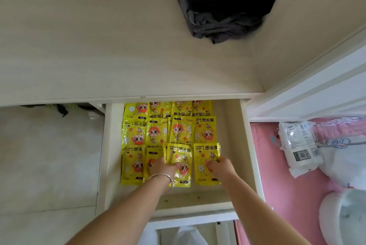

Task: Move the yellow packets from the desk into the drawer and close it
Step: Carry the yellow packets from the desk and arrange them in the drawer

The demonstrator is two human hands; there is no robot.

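The drawer (251,157) under the desk stands pulled out. Several yellow packets (156,129) with a cartoon figure lie in rows on its floor. Both my hands are inside the drawer at the front row. My left hand (164,167), with a silver bangle on its wrist, grips a yellow packet (179,155) whose top edge is lifted over its neighbours. My right hand (218,166) holds the rightmost front packet (204,155) by its right side. The desk top (99,46) carries no yellow packet in view.
A dark folded garment (223,5) lies on the desk at the back right. A white cabinet frame (309,90) stands to the right. Below it, on pink bedding (277,175), lie a white wrapped pack (299,145) and white cloth. A pale floor lies to the left.
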